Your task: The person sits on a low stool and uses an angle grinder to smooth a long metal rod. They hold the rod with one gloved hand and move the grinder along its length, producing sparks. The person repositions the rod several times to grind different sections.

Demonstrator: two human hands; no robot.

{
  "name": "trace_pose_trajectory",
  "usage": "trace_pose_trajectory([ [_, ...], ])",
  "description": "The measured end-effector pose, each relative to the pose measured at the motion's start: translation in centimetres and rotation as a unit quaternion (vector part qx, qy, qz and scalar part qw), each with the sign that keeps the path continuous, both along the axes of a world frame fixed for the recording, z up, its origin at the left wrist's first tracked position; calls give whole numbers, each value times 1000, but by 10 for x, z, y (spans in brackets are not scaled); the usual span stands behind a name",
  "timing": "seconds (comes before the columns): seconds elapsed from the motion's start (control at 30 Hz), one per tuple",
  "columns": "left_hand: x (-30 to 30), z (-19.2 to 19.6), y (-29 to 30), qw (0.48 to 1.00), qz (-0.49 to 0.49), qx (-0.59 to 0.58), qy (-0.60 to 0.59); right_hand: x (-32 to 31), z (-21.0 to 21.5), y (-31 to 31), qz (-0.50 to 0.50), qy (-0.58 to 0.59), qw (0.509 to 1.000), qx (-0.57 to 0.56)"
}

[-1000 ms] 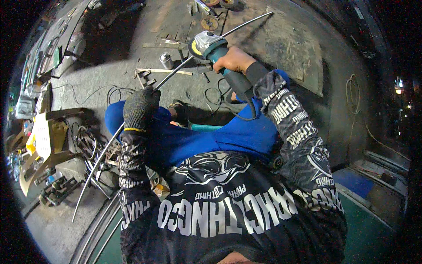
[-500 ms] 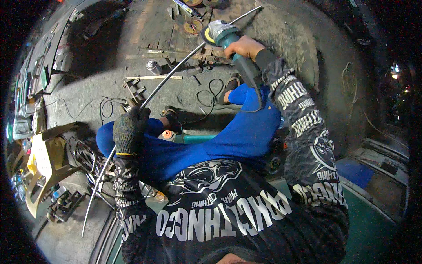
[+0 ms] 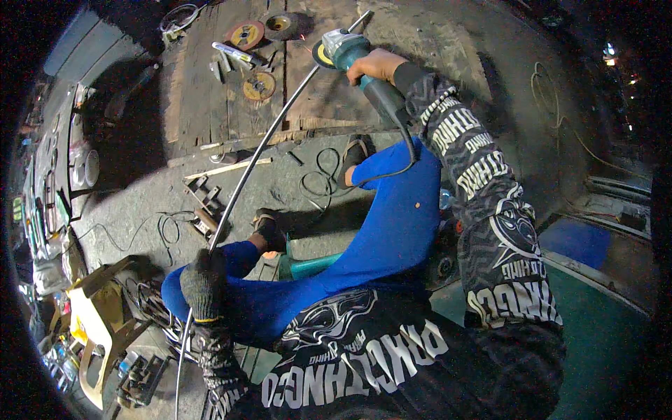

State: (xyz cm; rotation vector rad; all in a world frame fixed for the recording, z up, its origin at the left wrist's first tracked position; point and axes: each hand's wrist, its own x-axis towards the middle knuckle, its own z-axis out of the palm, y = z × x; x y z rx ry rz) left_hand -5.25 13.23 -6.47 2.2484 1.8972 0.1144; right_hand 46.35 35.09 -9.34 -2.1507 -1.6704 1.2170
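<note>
The gloved left hand (image 3: 203, 287) has moved farther from the grinder (image 3: 350, 50), closed around the metal rod (image 3: 260, 147), which slants from beyond the grinder to its near left; the bare right hand (image 3: 376, 66) wraps the grinder's body.

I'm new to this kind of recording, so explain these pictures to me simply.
There is no robot here: a person works with two hands. Every picture comes from one wide fisheye camera worn on the head, looking down, so straight edges bend. The left hand, in a dark knitted glove, grips a long thin metal rod. The bare right hand holds a teal angle grinder, its disc by the rod's far part. On the wooden surface lie round discs and a blue-and-white tube. A pale strip lies on the grey floor.
</note>
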Motion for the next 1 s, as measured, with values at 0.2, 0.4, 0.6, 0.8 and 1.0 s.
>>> trace_pose_trajectory([
  [0.2, 14, -7, 9, 1000, -2, 1, 10, 45, 1, 45, 108, -67, 991, -49],
  [0.4, 26, -10, 26, 1000, -2, -6, 17, 108, -13, 87, 77, 60, 993, 73],
  [0.6, 25, -7, 28, 999, 6, -12, 40, 138, -15, 120, 62, 28, 995, 76],
  [0.8, 37, 2, 35, 999, 25, -42, 11, 175, -30, 146, 125, 56, 984, 111],
  [1.0, 32, 4, 28, 1000, -5, -24, -5, 189, -30, 159, 174, -78, 978, 87],
])
